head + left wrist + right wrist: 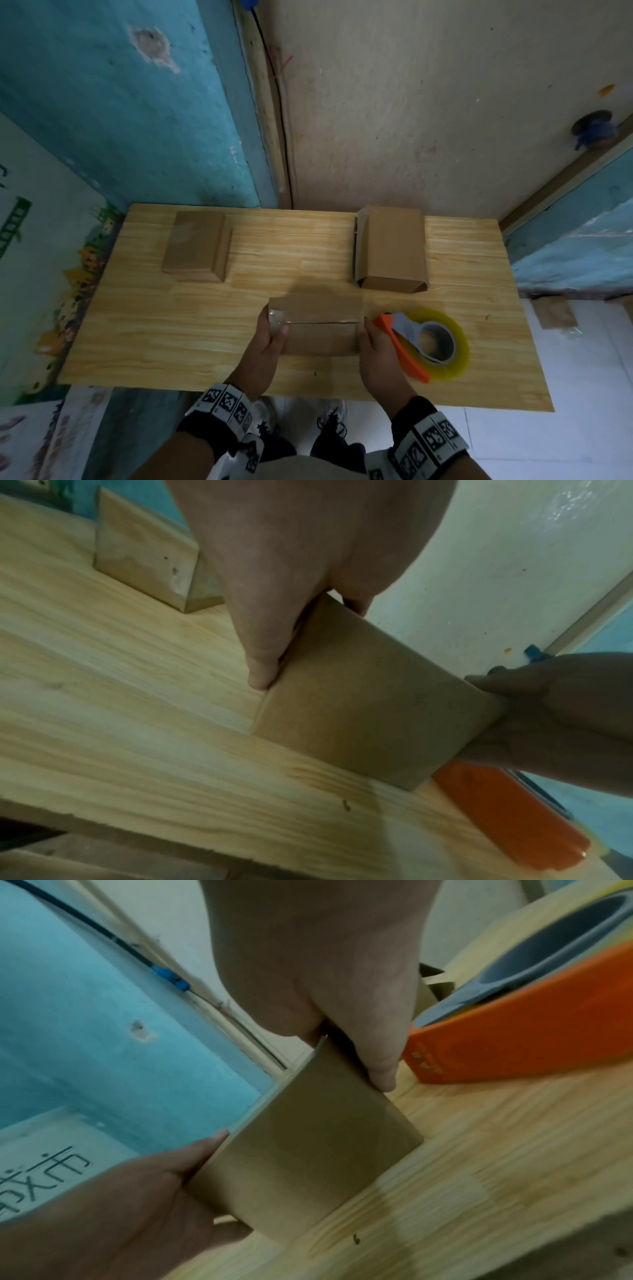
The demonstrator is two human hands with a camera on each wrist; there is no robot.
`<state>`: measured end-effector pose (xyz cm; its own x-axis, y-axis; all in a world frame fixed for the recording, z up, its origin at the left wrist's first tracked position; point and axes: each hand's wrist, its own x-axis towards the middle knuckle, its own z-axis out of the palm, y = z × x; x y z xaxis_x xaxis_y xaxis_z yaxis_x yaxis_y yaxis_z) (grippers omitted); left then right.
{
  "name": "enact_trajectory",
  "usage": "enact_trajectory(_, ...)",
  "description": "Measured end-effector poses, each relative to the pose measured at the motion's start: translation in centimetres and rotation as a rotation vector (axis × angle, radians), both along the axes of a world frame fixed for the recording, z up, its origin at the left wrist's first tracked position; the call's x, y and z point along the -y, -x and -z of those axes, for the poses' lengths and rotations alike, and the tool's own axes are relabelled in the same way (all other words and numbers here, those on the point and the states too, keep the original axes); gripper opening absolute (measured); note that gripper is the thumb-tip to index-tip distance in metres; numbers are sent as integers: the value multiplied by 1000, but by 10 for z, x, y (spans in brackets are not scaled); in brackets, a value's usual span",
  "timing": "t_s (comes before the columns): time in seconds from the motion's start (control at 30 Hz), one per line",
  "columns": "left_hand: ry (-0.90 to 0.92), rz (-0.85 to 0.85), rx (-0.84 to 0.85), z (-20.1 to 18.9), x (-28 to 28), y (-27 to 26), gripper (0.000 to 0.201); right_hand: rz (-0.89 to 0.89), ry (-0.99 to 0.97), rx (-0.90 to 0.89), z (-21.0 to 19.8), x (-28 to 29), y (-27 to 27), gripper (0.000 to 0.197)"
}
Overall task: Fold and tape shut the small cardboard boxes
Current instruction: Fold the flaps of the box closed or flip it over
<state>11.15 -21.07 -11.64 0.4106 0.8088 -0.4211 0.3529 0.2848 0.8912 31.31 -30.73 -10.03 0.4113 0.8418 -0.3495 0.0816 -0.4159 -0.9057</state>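
Both hands gripped the box at 6 o'clock: left hand and right hand fingers curled round its ends. Seam taped; next probably setting it aside.

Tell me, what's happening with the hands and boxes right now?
Left hand and right hand grip the near box by its ends, tape along its seam. Tape dispenser lies beside the right hand. Two more boxes behind, nothing blocking.

Head view high above table; 2 close wrist views sharing box.
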Motion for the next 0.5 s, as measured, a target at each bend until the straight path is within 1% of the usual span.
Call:
enact_trajectory(0.07,15,3,12,2,-1,5,50,0,-17,-65,4,3,-7,28)
enact_trajectory(0.17,51,13,38,4,-6,9,48,-32,13,-100,-3,8,-15,26)
enact_trajectory(0.2,57,23,46,3,-7,9,45,-43,26,-113,-6,9,-17,30)
enact_trajectory(0.27,58,48,51,1,-7,9,42,-73,34,-151,-9,11,-19,53)
enact_trajectory(0.3,55,58,52,-2,-6,9,42,-80,56,-143,-7,13,-20,56)
enact_trajectory(0.37,38,68,57,-4,-3,10,41,-73,82,-143,-1,15,-27,44)
enact_trajectory(0.4,50,59,66,-6,-3,9,42,-58,87,-183,-1,15,-30,38)
enact_trajectory(0.5,207,-80,119,-16,-5,8,43,27,106,-328,-1,14,-35,32)
